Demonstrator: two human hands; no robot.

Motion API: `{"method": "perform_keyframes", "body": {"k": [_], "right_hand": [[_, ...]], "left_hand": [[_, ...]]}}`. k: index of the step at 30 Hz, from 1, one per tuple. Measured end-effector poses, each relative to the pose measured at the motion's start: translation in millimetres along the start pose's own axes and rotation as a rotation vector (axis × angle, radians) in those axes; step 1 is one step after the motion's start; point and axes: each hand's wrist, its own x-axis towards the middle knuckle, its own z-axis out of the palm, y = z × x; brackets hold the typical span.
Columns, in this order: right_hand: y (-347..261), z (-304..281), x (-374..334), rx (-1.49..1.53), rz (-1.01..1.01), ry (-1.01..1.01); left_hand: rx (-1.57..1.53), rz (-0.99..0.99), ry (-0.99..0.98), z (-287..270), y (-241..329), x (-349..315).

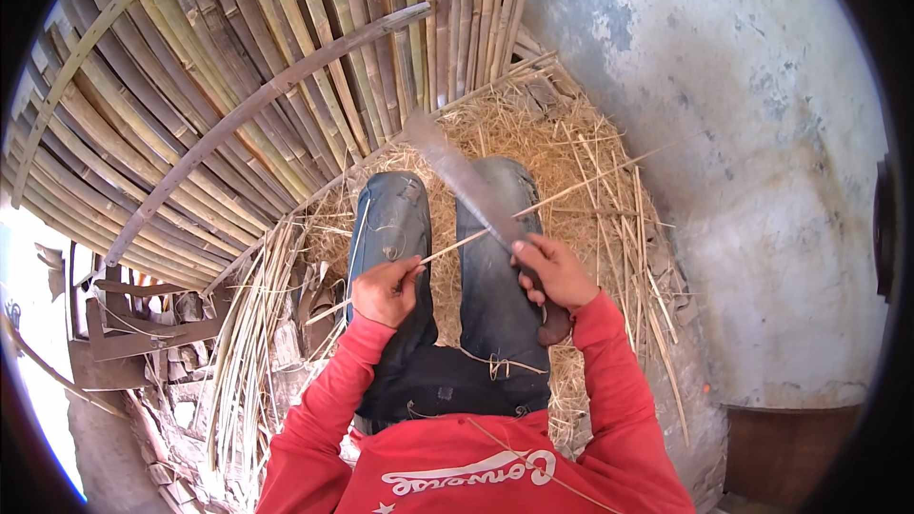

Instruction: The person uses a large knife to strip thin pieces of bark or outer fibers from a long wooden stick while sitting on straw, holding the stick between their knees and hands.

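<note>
My left hand (386, 293) is closed around a long, thin bamboo strip (581, 187), which slants up and to the right over my knees. In my right hand (560, 276) is a machete (468, 186), its dark handle showing below the fingers. The blade points up and left, crosses the strip over my right knee, and blurs toward its tip. Whether its edge touches the strip I cannot tell. Thin shavings cling to my jeans (395, 219).
A bamboo-pole fence (324, 57) with a curved crosspiece (267, 95) rises at the far left. Cut strips (252, 333) lie in a bundle to my left, more at my right (643, 266). Straw-like shavings (562, 152) cover the ground. A stained wall (762, 181) stands right.
</note>
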Motion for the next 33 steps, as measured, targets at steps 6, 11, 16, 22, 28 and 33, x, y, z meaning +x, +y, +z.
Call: {"method": "perform_keyframes", "body": {"k": [6,11,16,22,28,33], "right_hand": [[6.7,-63.6,16.7,0.136,-0.165,0.475],[4.8,-106.8,14.7,0.217,-0.231,0.598],[19.0,-91.6,19.4,0.158,-0.2,0.571],[7.4,-38.5,1.5,-0.086,-0.091,0.229],[7.5,-83.6,34.0,0.112,-0.236,0.541],[5.0,-91.2,33.7,0.213,-0.254,0.609]], "left_hand": [[0.054,-0.079,0.09,-21.2,-20.3,-14.2],[0.09,-0.088,0.035,-39.1,-27.5,-17.0],[0.09,-0.053,0.043,-32.9,-16.6,-6.4],[0.048,-0.155,-0.025,-31.3,-16.4,-1.7],[-0.028,-0.242,-0.05,-40.5,-21.8,-7.4],[-0.004,-0.279,-0.068,-47.2,-23.8,-7.3]]}}
